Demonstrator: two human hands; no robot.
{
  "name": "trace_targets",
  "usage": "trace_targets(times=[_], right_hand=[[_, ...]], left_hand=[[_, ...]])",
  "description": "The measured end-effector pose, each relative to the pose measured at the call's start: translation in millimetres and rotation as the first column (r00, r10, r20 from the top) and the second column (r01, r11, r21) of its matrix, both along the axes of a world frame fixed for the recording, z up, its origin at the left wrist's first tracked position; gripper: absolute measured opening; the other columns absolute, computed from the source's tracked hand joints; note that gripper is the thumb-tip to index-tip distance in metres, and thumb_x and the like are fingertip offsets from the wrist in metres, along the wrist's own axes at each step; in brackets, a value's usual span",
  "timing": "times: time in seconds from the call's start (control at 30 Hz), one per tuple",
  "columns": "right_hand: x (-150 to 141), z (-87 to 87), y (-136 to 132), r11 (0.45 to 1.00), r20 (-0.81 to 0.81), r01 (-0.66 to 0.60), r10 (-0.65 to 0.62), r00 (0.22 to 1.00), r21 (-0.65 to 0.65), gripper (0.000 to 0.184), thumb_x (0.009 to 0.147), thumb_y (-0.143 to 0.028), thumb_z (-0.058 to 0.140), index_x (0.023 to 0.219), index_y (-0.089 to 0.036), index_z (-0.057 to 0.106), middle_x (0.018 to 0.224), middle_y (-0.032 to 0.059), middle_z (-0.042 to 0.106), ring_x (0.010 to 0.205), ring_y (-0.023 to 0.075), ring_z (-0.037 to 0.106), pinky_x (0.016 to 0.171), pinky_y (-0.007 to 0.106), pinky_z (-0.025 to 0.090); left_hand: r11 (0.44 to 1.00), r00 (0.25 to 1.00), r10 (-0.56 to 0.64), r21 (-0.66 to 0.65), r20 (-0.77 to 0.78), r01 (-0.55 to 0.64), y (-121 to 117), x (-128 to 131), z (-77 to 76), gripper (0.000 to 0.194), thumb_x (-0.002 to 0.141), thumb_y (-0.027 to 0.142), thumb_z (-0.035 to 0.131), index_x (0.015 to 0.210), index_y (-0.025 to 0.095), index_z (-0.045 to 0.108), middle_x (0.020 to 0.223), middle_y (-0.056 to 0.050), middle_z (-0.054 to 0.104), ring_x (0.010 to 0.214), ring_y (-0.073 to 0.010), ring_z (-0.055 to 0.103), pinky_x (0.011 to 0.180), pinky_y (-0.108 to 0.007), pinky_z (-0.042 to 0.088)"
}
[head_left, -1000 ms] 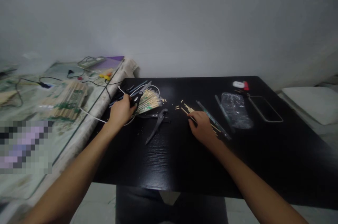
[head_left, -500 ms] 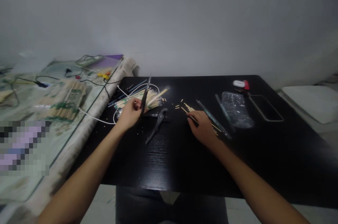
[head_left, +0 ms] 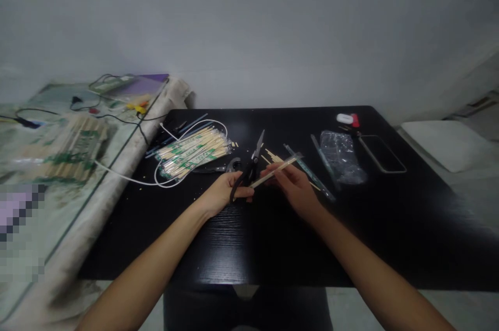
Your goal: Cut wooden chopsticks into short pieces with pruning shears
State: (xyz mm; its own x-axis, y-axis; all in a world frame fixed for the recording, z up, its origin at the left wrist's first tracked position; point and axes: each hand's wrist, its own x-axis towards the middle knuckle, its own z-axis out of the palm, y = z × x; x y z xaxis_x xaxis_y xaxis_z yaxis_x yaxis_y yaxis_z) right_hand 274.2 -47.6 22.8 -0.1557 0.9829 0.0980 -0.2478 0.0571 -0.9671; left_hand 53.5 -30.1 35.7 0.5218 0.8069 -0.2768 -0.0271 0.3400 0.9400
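Observation:
Black-handled scissors (head_left: 253, 163) are in my left hand (head_left: 221, 195), blades pointing up and away over the table. A clear-wrapped pair of chopsticks (head_left: 276, 170) runs slantwise between my hands. Its near end meets my left thumb, and the fingers of my right hand (head_left: 298, 188) are closed around its middle. Loose bare chopsticks (head_left: 273, 156) lie just behind my right hand. Left of the scissors is a dark plier-like tool (head_left: 233, 163), partly hidden by my left hand. Beyond it lies a bundle of wrapped chopsticks (head_left: 195, 151).
A white cable (head_left: 156, 184) loops round the bundle on the black table (head_left: 335, 248). To the right lie empty green-marked wrappers (head_left: 310, 172), a crumpled clear bag (head_left: 342, 157), a phone-shaped frame (head_left: 382, 154) and a white case (head_left: 345, 118). More packed chopsticks (head_left: 80, 146) rest on the glass-topped left table.
My left hand has moved right and nearer with the scissors and wrapped chopsticks. My right hand has left the loose sticks and closed on the wrapped pair. The view has shifted slightly.

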Motion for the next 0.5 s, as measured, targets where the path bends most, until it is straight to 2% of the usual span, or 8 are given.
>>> trace_targets(times=[0.1,0.2,0.27,0.33,0.4,0.5], right_hand=[[0,5.0,-1,0.998,-0.069,0.013,-0.017,0.997,-0.058,0.027,0.093,-0.049,0.07,0.1,-0.023,0.072,0.09,0.0027,0.073,0.086,0.0186,0.072,0.084,0.035,0.058],[3,7.0,1,0.993,-0.112,0.025,-0.038,0.993,-0.117,0.029,0.094,-0.049,0.068,0.104,-0.022,0.072,0.078,-0.001,0.064,0.071,0.0142,0.067,0.068,0.028,0.056],[6,5.9,2,0.99,-0.073,0.016,-0.027,0.997,-0.143,0.032,0.095,-0.049,0.065,0.109,-0.021,0.072,0.07,-0.0032,0.058,0.055,0.01,0.057,0.052,0.023,0.048],[7,3.8,3,0.985,-0.008,-0.001,0.0,1.0,-0.173,0.036,0.096,-0.05,0.064,0.112,-0.02,0.072,0.065,-0.0049,0.053,0.045,0.0067,0.044,0.041,0.02,0.034],[6,1.5,3,0.979,0.036,-0.022,0.03,0.999,-0.202,0.039,0.095,-0.052,0.063,0.114,-0.019,0.071,0.063,-0.0057,0.052,0.04,0.0049,0.036,0.036,0.019,0.025],[2,-0.9,2,0.975,0.061,-0.057,0.072,0.996,-0.215,0.042,0.093,-0.053,0.063,0.118,-0.019,0.068,0.061,-0.0062,0.054,0.037,0.0043,0.032,0.035,0.018,0.02]], left_hand=[[0.997,1.0,0.016,-0.078,0.027,-0.013,-1,-4,-2.4,0.033,0.066,0.033,0.09,0.089,0.013,0.076,0.079,-0.004,0.071,0.068,-0.0133,0.062,0.067,-0.026,0.045],[0.994,0.998,0.051,-0.098,0.034,-0.048,0,-7,-3.0,0.039,0.062,0.035,0.093,0.089,0.011,0.077,0.08,-0.005,0.071,0.068,-0.0132,0.062,0.067,-0.026,0.045],[0.996,0.997,0.065,-0.069,0.038,-0.062,-1,-9,-2.1,0.04,0.063,0.041,0.092,0.083,0.011,0.075,0.075,-0.005,0.069,0.063,-0.0119,0.059,0.062,-0.026,0.043],[0.997,0.996,0.056,-0.048,0.066,-0.053,-2,-10,0.0,0.045,0.066,0.05,0.09,0.077,0.01,0.073,0.068,-0.005,0.067,0.059,-0.0117,0.056,0.058,-0.026,0.041],[0.997,0.994,0.049,-0.069,0.1,-0.042,-3,-11,2.4,0.048,0.068,0.055,0.087,0.077,0.011,0.072,0.066,-0.006,0.066,0.057,-0.0126,0.056,0.054,-0.026,0.04],[0.981,0.983,0.093,-0.181,0.16,-0.063,-5,-13,3.4,0.044,0.067,0.05,0.089,0.081,0.012,0.072,0.072,-0.009,0.071,0.06,-0.0148,0.062,0.056,-0.027,0.044]])
